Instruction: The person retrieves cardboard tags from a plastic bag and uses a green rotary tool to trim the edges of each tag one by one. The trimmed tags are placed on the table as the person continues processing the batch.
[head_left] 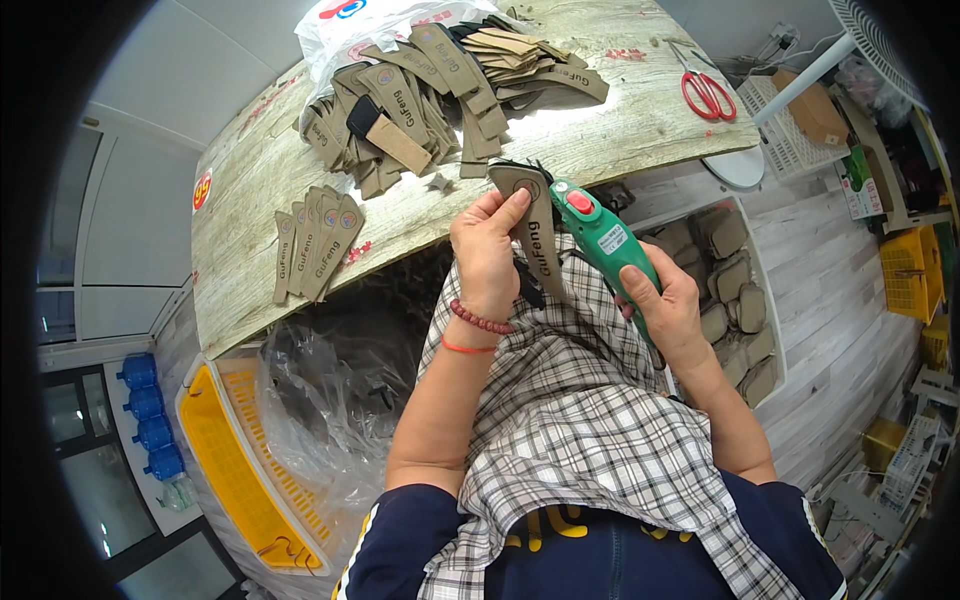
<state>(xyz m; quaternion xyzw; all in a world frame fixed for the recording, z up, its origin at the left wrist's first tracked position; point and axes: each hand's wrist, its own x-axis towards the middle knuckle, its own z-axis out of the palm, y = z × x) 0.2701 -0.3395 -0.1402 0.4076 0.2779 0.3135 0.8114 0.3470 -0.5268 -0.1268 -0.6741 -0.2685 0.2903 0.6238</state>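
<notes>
My left hand (pixel 487 245) pinches a khaki printed fabric strip (pixel 541 232) near its wide upper end, thumb on its round emblem. Wrapped around a green handheld electric cutter (pixel 607 243) with a red button is my right hand (pixel 665 305). The cutter's dark blades meet or nearly meet the strip's upper edge; whether they touch it I cannot tell. A large pile of similar khaki strips (pixel 405 100) lies on the wooden-topped table (pixel 240 240), some turned to their tan or black backs. Several strips (pixel 318 240) are fanned out at the table's near left.
Red-handled scissors (pixel 708 95) rest at the table's far right. A white bin (pixel 770 300) of khaki pieces stands to my right. At lower left are a yellow basket (pixel 225 440) and a clear plastic bag (pixel 330 390). A white fan (pixel 880 40) rises at upper right.
</notes>
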